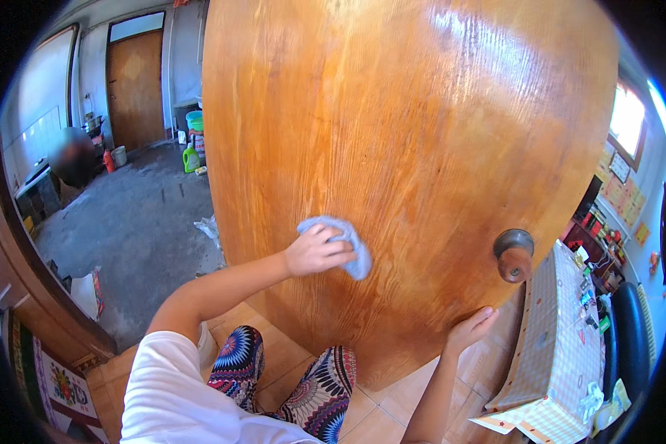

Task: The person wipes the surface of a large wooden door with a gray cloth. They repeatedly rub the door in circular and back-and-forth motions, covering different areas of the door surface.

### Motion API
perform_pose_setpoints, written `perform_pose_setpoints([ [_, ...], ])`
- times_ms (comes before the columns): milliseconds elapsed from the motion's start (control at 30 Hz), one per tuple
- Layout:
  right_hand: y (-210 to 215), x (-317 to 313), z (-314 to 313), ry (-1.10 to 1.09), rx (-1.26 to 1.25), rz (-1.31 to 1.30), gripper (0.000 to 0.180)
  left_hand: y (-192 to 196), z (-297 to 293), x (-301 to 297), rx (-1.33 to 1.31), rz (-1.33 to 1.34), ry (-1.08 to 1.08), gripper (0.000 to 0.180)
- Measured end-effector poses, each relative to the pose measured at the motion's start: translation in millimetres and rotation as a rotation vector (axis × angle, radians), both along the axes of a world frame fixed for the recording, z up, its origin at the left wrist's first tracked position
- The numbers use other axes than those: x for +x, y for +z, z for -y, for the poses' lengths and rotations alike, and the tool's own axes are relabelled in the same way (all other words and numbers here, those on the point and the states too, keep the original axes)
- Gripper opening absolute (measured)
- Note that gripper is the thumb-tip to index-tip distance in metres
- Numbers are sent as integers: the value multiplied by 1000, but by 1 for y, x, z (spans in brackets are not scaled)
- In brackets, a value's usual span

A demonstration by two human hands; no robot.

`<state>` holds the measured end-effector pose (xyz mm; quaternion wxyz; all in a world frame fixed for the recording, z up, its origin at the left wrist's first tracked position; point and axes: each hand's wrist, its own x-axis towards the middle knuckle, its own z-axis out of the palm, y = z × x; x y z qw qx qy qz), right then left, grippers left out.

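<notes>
Varnished wood fills the view: a wooden door point(422, 148) stands edge-on to the room, and the left hand point(314, 251) presses a pale blue cloth point(348, 240) flat against its face. That grip is clenched over the cloth, fingers curled on its upper fold, the rest of the cloth showing just right of the knuckles. Well to the right of it, a round dark door knob point(513, 254) juts from the wood. Below the knob, the right hand point(470, 329) lies released, open palm against the door's lower edge, holding nothing. Farther right stands a desk point(551, 348) under a checked cover.
</notes>
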<state>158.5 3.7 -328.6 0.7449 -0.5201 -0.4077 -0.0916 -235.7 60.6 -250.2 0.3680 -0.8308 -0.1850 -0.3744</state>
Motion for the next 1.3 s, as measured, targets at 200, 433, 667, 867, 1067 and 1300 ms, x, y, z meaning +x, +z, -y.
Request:
perform_pose_setpoints([
  [200, 5, 0, 3, 66, 14, -30, 46, 136, -5, 20, 51, 236, 51, 48],
  [433, 10, -7, 6, 12, 10, 19, 50, 414, -16, 67, 308, 715, -66, 30],
  [667, 15, -8, 12, -35, 47, -9, 39, 236, -13, 115, 394, 273, 10, 46],
  [867, 21, -15, 16, 102, 58, 27, 38, 119, 3, 48, 228, -305, -88, 38],
  [1067, 16, -7, 12, 43, 48, 14, 42, 313, -16, 79, 234, 428, -31, 30],
  [1300, 8, -13, 7, 8, 0, -37, 46, 338, -11, 112, 446, 680, 109, 33],
])
